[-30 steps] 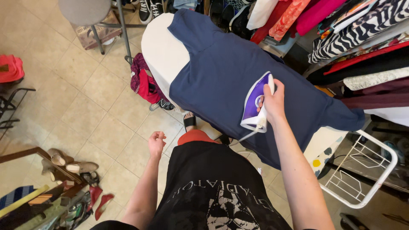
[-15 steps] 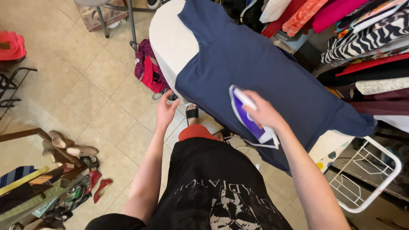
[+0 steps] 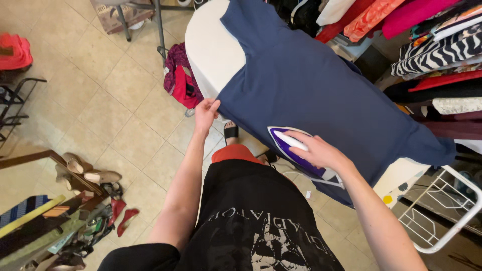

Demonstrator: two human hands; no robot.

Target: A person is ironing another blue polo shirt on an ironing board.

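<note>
A navy blue garment point(image 3: 311, 90) lies spread over a white ironing board point(image 3: 208, 47). My right hand point(image 3: 319, 150) grips the handle of a purple and white iron point(image 3: 291, 148), which rests on the garment near its front hem. My left hand point(image 3: 206, 111) pinches the garment's near edge at the side of the board.
Clothes hang on a rack point(image 3: 427, 45) at the right. A white wire rack point(image 3: 442, 211) juts from the board's end. A pile of pink and purple clothes point(image 3: 181, 80) lies on the tiled floor under the board. Shoes point(image 3: 90, 175) sit on the left.
My right hand slid the iron from the garment's right part toward its near hem. My left hand rose from beside my body and took hold of the garment's edge.
</note>
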